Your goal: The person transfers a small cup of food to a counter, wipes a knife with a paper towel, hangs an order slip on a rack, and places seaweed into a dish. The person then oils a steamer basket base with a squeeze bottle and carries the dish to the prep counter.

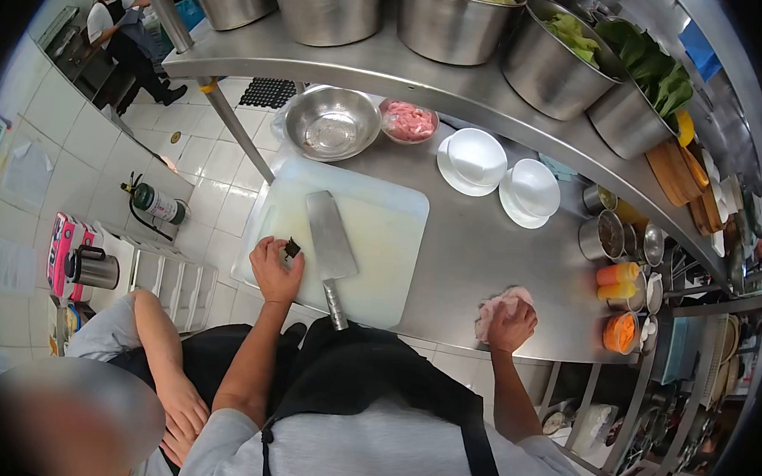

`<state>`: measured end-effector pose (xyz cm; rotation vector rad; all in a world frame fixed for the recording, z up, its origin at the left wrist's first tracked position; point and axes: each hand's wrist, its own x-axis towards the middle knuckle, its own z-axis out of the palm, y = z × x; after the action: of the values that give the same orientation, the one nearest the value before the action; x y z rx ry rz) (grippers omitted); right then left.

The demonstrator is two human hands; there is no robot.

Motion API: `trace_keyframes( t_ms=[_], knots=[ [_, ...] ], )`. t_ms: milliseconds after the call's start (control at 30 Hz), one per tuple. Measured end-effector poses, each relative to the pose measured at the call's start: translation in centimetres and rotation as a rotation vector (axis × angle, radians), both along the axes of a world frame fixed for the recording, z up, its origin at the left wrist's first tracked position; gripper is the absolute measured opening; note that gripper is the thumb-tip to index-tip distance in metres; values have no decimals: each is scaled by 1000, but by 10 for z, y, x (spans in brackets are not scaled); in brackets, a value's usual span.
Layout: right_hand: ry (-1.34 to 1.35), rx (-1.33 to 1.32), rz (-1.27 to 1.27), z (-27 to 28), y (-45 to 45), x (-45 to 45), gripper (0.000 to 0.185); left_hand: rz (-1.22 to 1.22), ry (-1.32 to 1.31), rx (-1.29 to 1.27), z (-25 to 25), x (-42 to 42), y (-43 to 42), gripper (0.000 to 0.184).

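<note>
On the left part of the white cutting board [390, 238], my left hand [276, 271] has its fingers closed on a small dark piece [292, 248]. A wide cleaver [330, 235] lies flat on the board just right of that hand, its metal handle [335, 305] pointing toward my apron. Further right, my right hand [513, 325] presses on a crumpled pinkish cloth [487, 317] on the steel counter [448, 277], fingers bent over it.
Behind the board are a steel bowl [331, 126] and a bowl of pink meat [409, 122]. White bowls [477, 157] stand right of these. Sauce bottles [617, 274] line the right side. A shelf [339, 59] spans above. A co-worker [171, 391] is close at my left; another person [119, 30] stands far back.
</note>
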<state>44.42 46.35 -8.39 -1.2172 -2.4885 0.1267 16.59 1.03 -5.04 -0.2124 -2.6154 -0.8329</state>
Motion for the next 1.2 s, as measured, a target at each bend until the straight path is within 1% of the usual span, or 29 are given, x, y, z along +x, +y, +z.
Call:
trace_keyframes(
  t_ms=[400,500,600,667,833,900,1000,1200],
  knots=[
    [2,-24,-9,4,-2,-1,54,2,-8,-20,3,2,1,45],
    [19,-25,-5,5,-3,-2,54,0,12,-29,2,1,1,45],
    [30,-29,17,6,-7,3,56,-23,39,15,2,2,-1,43],
    [84,0,47,5,-2,-1,57,-53,87,7,-2,0,-3,43],
    [115,-15,23,9,-2,-4,56,-34,80,42,2,-6,4,41],
    [100,-49,18,12,-5,-1,55,13,5,23,8,4,3,40],
    [87,-58,-8,22,-11,-3,54,-7,28,42,4,4,0,40],
    [72,-54,-15,15,-10,-2,54,3,6,25,4,4,-1,42]
  ],
)
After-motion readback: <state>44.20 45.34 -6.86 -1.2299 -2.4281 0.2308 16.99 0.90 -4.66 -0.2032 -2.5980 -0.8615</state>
